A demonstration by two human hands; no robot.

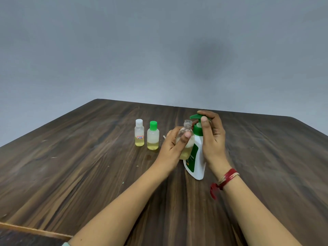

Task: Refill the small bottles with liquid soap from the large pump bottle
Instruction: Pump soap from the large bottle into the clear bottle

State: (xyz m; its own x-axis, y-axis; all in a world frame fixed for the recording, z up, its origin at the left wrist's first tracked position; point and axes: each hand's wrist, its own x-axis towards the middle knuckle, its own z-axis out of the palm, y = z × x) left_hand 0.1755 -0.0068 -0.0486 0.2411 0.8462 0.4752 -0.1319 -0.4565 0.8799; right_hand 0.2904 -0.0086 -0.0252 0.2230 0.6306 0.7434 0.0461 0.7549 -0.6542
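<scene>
The left hand [173,146] grips the open bottle [187,129], thumb across its front and fingers wrapped behind, and holds it off the table [88,166] against the pump bottle [197,164]. Its uncapped neck sits just below the green pump head [194,116]. The right hand [212,137] curls over that pump head, fingers on top and thumb down the front, ready to press.

The step in hand looks like pumping soap into the open bottle, which holds only a little yellow liquid at its base. To do it well, the spout tip should sit right over the narrow mouth. From this angle the spout seems a touch behind and to the right of the neck, though I cannot tell for sure. Bringing the mouth up to touch the spout would stop soap running down the outside. Short, slow presses suit a neck this narrow, with a pause for thick soap to slide in. The pump bottle stands unbraced apart from the pressing hand, so the push should go straight down.

The white-capped bottle [139,134] and the green-capped bottle [153,137] stand side by side to the left, both capped and each about a third full, so they likely need filling too.
</scene>
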